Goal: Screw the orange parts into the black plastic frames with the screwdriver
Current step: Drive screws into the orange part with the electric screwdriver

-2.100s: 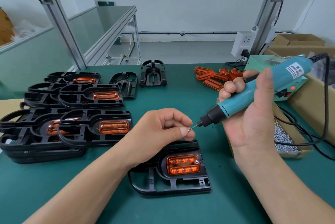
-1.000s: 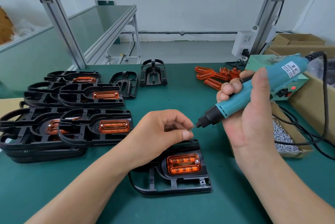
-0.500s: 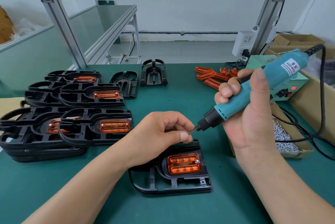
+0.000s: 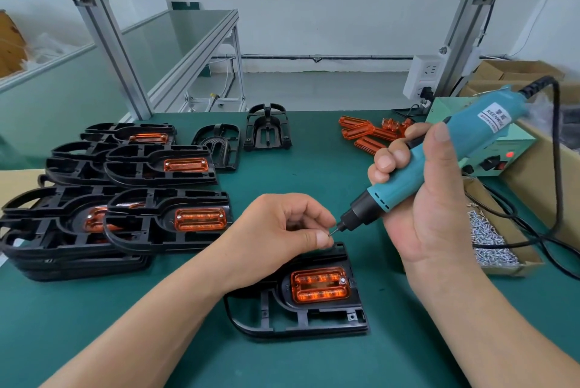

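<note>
Teal screwdriver (image 4: 439,161) meets a screw (image 4: 331,233) just above the black frame (image 4: 301,318)
Your right hand (image 4: 430,208) grips the tilted screwdriver, bit pointing down and left; your left hand (image 4: 282,227) pinches the small screw against the bit tip. The frame lies flat on the green table (image 4: 314,183) before you, with an orange part (image 4: 320,285) seated in it and one screw head showing at its upper right corner. Loose orange parts (image 4: 364,136) lie far right, and stacked frames (image 4: 163,224) sit to your left

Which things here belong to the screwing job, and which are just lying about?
Job: screwdriver, screw at its tip, black frame, orange part, box of screws, loose orange parts.
Lying about: cardboard boxes, wall socket, aluminium post.
</note>
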### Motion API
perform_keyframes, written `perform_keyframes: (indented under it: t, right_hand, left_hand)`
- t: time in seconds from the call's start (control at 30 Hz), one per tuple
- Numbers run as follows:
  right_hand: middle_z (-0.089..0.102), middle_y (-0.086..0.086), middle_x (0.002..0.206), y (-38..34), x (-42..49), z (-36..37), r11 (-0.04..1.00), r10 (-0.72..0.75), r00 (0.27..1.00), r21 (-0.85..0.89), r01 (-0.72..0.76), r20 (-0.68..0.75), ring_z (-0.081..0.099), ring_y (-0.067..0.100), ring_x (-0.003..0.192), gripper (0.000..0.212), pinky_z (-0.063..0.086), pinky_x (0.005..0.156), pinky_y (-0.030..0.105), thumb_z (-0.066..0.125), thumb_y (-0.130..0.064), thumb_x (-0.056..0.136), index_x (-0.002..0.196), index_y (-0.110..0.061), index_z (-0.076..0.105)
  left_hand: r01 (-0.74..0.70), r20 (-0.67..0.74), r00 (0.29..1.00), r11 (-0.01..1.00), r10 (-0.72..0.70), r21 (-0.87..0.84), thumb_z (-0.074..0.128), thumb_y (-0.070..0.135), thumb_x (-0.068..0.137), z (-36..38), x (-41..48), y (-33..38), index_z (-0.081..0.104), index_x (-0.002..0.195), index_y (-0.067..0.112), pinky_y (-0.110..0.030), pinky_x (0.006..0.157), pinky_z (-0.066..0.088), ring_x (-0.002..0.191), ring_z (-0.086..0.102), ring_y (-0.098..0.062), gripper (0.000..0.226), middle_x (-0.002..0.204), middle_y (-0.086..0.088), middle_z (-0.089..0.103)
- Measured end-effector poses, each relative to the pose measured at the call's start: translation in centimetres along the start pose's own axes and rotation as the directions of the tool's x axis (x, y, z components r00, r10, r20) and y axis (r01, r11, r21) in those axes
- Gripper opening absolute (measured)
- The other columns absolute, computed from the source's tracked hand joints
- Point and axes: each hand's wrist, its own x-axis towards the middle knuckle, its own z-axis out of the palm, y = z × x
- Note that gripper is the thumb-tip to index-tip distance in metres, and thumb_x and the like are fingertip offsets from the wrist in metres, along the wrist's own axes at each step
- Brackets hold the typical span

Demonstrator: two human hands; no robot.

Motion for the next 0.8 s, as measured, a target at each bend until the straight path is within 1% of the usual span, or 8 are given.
perform_keyframes:
  t: [0.23, 0.4, 0.47, 0.53, 0.6, 0.63, 0.7, 0.8]
  right_hand:
    - [0.047, -0.001, 0.076, 0.2, 0.0, 0.0, 0.999, 0.025, 0.998, 0.044, -0.022, -0.055, 0.053, 0.013, 0.068, 0.023, 0.048, 0.064, 0.024, 0.053, -0.037, 0.108, 0.097, -0.018, 0.056]
    - [0.048, -0.001, 0.076, 0.7, -0.3, 0.1, 0.998, 0.050, 0.998, 0.048, -0.048, -0.045, 0.053, 0.014, 0.067, 0.027, 0.048, 0.063, 0.024, 0.053, -0.041, 0.108, 0.097, -0.017, 0.057]
    - [0.048, -0.001, 0.076, 0.8, -0.5, 0.1, 0.997, 0.064, 0.997, 0.047, -0.062, -0.043, 0.054, 0.013, 0.067, 0.028, 0.048, 0.062, 0.024, 0.054, -0.043, 0.108, 0.097, -0.018, 0.057]
    - [0.049, -0.001, 0.075, 1.1, -0.7, 0.2, 0.996, 0.085, 0.996, 0.040, -0.083, -0.033, 0.054, 0.013, 0.066, 0.028, 0.048, 0.061, 0.023, 0.054, -0.043, 0.107, 0.097, -0.018, 0.058]
    - [0.048, -0.002, 0.074, 1.4, -0.9, 0.4, 0.995, 0.099, 0.995, 0.018, -0.099, -0.006, 0.053, 0.013, 0.065, 0.028, 0.047, 0.059, 0.023, 0.052, -0.043, 0.108, 0.097, -0.017, 0.059]
    - [0.048, -0.002, 0.074, 1.5, -1.1, 0.6, 0.994, 0.106, 0.994, 0.001, -0.106, 0.014, 0.053, 0.013, 0.063, 0.028, 0.047, 0.058, 0.023, 0.052, -0.042, 0.108, 0.097, -0.017, 0.059]
    - [0.048, -0.002, 0.073, 1.9, -1.4, 1.2, 0.993, 0.117, 0.991, -0.029, -0.115, 0.069, 0.053, 0.013, 0.061, 0.026, 0.047, 0.055, 0.023, 0.056, -0.042, 0.106, 0.096, -0.018, 0.060]
    - [0.049, -0.001, 0.071, 2.5, -2.0, 2.3, 0.989, 0.131, 0.976, -0.094, -0.116, 0.173, 0.054, 0.015, 0.059, 0.034, 0.046, 0.054, 0.025, 0.078, -0.050, 0.091, 0.094, -0.019, 0.062]
  left_hand:
    - [-0.011, 0.031, 0.999, 1.000, 0.012, -0.010, 0.079, 0.014, 0.093, 0.0, 0.0, 0.1, 0.074, 0.108, 0.025, -0.029, 0.097, 0.057, 0.097, 0.077, -0.014, 0.019, 0.095, 0.003, 0.081]
    - [-0.008, 0.087, 0.996, 1.000, 0.009, -0.021, 0.077, 0.017, 0.094, -0.4, 0.1, 0.1, 0.074, 0.109, 0.022, -0.031, 0.099, 0.057, 0.100, 0.077, -0.015, 0.015, 0.098, 0.002, 0.081]
    - [-0.031, 0.055, 0.998, 1.000, 0.031, -0.002, 0.070, 0.017, 0.100, -0.9, 0.3, 0.0, 0.073, 0.110, 0.022, -0.024, 0.093, 0.057, 0.098, 0.077, -0.013, 0.012, 0.098, 0.004, 0.081]
    - [-0.038, -0.023, 0.999, 0.996, 0.040, 0.078, 0.062, 0.016, 0.105, -1.5, 0.5, -0.3, 0.071, 0.110, 0.024, -0.022, 0.091, 0.056, 0.096, 0.076, -0.008, 0.013, 0.098, 0.009, 0.081]
    - [-0.006, -0.060, 0.998, 0.971, 0.020, 0.240, 0.059, 0.023, 0.105, -2.0, 0.4, -0.4, 0.070, 0.112, 0.033, -0.024, 0.093, 0.056, 0.098, 0.072, 0.001, 0.017, 0.101, 0.020, 0.078]
    - [0.007, -0.047, 0.999, 0.940, 0.009, 0.342, 0.059, 0.026, 0.104, -2.2, 0.3, -0.5, 0.070, 0.115, 0.037, -0.023, 0.093, 0.054, 0.100, 0.069, 0.005, 0.019, 0.103, 0.024, 0.076]
    - [0.002, 0.020, 1.000, 0.870, -0.014, 0.492, 0.058, 0.027, 0.102, -2.2, 0.1, -0.4, 0.070, 0.122, 0.038, -0.012, 0.091, 0.049, 0.104, 0.064, 0.010, 0.026, 0.109, 0.025, 0.072]
    - [-0.015, 0.128, 0.989, 0.817, -0.073, 0.577, 0.057, 0.025, 0.100, -2.2, -0.1, -0.2, 0.067, 0.131, 0.033, -0.004, 0.087, 0.039, 0.103, 0.058, 0.009, 0.034, 0.120, 0.021, 0.066]
